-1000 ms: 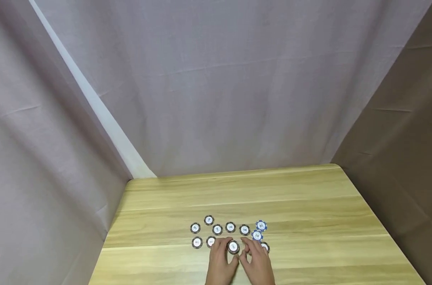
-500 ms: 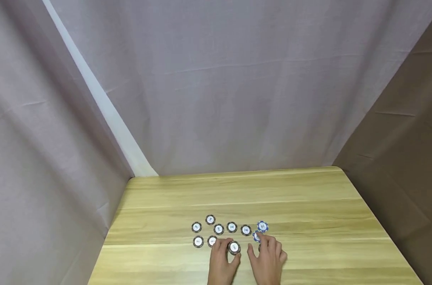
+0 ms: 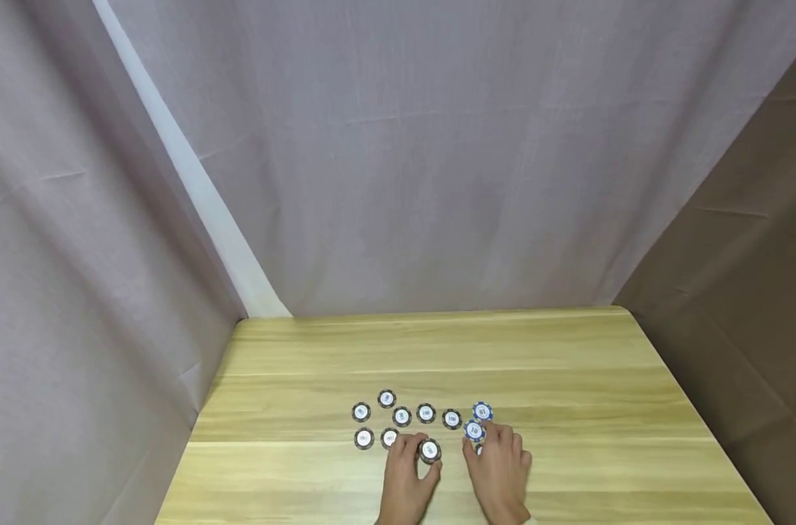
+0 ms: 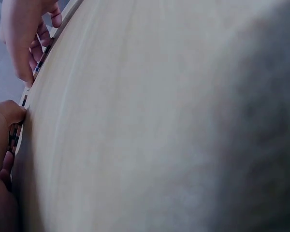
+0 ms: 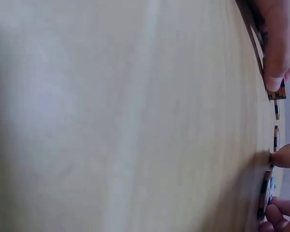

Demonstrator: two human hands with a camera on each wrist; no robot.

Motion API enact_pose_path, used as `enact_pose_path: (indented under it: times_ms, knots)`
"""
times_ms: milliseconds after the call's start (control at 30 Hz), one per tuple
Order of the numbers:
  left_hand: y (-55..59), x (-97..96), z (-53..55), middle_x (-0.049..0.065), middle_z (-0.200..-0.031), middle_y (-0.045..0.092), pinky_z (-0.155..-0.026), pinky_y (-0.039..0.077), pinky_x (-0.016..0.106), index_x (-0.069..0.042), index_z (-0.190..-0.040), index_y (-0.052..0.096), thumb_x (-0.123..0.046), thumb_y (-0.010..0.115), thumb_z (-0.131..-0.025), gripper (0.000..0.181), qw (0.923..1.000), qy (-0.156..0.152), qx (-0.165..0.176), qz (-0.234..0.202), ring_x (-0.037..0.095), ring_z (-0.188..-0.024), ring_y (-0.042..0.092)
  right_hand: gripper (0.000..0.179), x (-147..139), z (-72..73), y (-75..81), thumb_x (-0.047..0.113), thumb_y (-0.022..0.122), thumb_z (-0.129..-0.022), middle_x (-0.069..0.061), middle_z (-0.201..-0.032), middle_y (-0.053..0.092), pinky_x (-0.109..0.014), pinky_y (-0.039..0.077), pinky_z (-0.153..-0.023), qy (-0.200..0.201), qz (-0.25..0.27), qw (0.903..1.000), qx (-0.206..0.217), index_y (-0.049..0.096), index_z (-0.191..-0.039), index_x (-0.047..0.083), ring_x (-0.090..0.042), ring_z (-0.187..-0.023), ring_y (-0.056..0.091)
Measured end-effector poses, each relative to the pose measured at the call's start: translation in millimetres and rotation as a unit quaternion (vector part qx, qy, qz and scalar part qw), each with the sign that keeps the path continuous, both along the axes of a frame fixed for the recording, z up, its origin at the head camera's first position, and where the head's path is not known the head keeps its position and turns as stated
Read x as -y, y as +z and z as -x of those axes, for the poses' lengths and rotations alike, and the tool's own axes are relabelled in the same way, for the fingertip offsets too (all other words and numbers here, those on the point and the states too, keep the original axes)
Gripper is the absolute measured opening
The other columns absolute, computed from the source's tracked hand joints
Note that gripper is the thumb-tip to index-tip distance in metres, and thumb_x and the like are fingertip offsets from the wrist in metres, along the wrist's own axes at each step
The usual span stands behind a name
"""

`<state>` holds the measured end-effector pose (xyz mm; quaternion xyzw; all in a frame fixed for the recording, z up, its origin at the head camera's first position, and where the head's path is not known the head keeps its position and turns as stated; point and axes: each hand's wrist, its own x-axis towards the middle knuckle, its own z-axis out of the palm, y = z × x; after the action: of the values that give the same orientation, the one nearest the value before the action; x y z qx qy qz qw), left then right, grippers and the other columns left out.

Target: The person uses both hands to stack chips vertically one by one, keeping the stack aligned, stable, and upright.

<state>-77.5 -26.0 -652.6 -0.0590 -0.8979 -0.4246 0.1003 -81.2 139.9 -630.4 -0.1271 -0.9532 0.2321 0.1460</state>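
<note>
Near the table's front, my left hand grips a small stack of black poker chips between thumb and fingers; the top one has a white centre. The stack's layered edge shows in the left wrist view. My right hand arches over a black poker chip, mostly hidden beneath it. Its thumb stands apart from that chip in the right wrist view, and the fingertips are close to the chip's edge. Just beyond the right fingertips lies a blue poker chip, touching or nearly touching a second blue chip.
Several black poker chips marked 100 lie flat in two loose rows, among them one at the left and one beside the blue chips. They rest on a wooden table. Grey cloth hangs behind and at the sides.
My right hand has moved away from the stack to the right and now hovers over the black chip beside the blue ones. The left hand stays at the stack.
</note>
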Motion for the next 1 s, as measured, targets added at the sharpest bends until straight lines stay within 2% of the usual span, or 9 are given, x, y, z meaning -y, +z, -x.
enact_pose_path:
  times_ms: [200, 333, 467, 600, 700, 833, 1000]
  knots:
    - [0.7, 0.0, 2.1, -0.007, -0.109, 0.059, -0.09, 0.053, 0.034, -0.013, -0.121, 0.072, -0.019, 0.089, -0.08, 0.045, 0.9999, 0.009, -0.011, 0.006, 0.011, -0.101, 0.057, 0.051, -4, 9.3, 1.6, 0.029, 0.083, -0.086, -0.026, -0.109, 0.067, -0.058, 0.049, -0.076, 0.02, -0.023, 0.9992, -0.026, 0.071, -0.12, -0.006, -0.043, -0.1, 0.063]
    - [0.3, 0.6, 1.9, -0.008, -0.107, 0.06, -0.086, 0.053, 0.032, -0.013, -0.119, 0.073, -0.019, 0.091, -0.078, 0.045, 0.9995, 0.018, -0.022, 0.014, 0.009, -0.098, 0.057, 0.049, -7, 14.2, 0.2, 0.026, 0.086, -0.079, -0.025, -0.098, 0.068, -0.054, 0.053, -0.066, 0.045, -0.05, 0.9962, -0.056, 0.072, -0.11, -0.009, -0.039, -0.088, 0.065]
    - [0.3, 1.3, 1.6, -0.008, -0.108, 0.06, -0.087, 0.054, 0.033, -0.014, -0.119, 0.073, -0.02, 0.091, -0.078, 0.045, 0.9996, 0.02, -0.012, 0.018, 0.01, -0.099, 0.057, 0.041, -9, 15.6, 2.0, 0.022, 0.086, -0.075, -0.022, -0.088, 0.066, -0.053, 0.054, -0.059, 0.063, -0.056, 0.994, -0.069, 0.072, -0.099, -0.007, -0.037, -0.078, 0.064]
    - [0.9, 2.0, 1.1, -0.007, -0.108, 0.06, -0.088, 0.054, 0.033, -0.014, -0.119, 0.073, -0.021, 0.091, -0.077, 0.046, 0.9996, 0.02, -0.008, 0.021, 0.01, -0.1, 0.058, 0.036, -8, 12.2, 4.3, 0.02, 0.084, -0.075, -0.018, -0.09, 0.07, -0.053, 0.054, -0.064, 0.076, -0.026, 0.9947, -0.065, 0.072, -0.099, -0.004, -0.036, -0.083, 0.065]
    - [1.1, 2.5, 0.2, -0.006, -0.108, 0.061, -0.088, 0.054, 0.033, -0.014, -0.119, 0.073, -0.021, 0.091, -0.077, 0.046, 0.9996, 0.016, -0.014, 0.019, 0.01, -0.099, 0.058, 0.035, -3, 6.4, 4.1, 0.019, 0.084, -0.075, -0.016, -0.094, 0.072, -0.049, 0.052, -0.067, 0.09, -0.014, 0.9936, -0.067, 0.071, -0.101, -0.002, -0.034, -0.086, 0.063]
    - [0.4, 2.6, -1.0, -0.006, -0.107, 0.062, -0.086, 0.054, 0.032, -0.013, -0.118, 0.073, -0.021, 0.09, -0.077, 0.046, 0.9993, 0.013, -0.029, 0.019, 0.01, -0.097, 0.058, 0.037, 8, -4.5, 4.0, 0.022, 0.085, -0.074, -0.011, -0.094, 0.071, -0.041, 0.044, -0.069, 0.116, -0.033, 0.9894, -0.081, 0.071, -0.103, 0.002, -0.029, -0.087, 0.058]
    - [-3.4, 2.3, -2.7, -0.004, -0.105, 0.063, -0.081, 0.053, 0.029, -0.012, -0.117, 0.072, -0.022, 0.092, -0.076, 0.047, 0.9976, 0.011, -0.062, 0.028, 0.008, -0.093, 0.056, 0.041, 21, -15.2, 5.0, 0.028, 0.081, -0.074, -0.006, -0.095, 0.068, -0.04, 0.041, -0.072, 0.146, -0.066, 0.9831, -0.089, 0.073, -0.106, 0.004, -0.025, -0.087, 0.055]
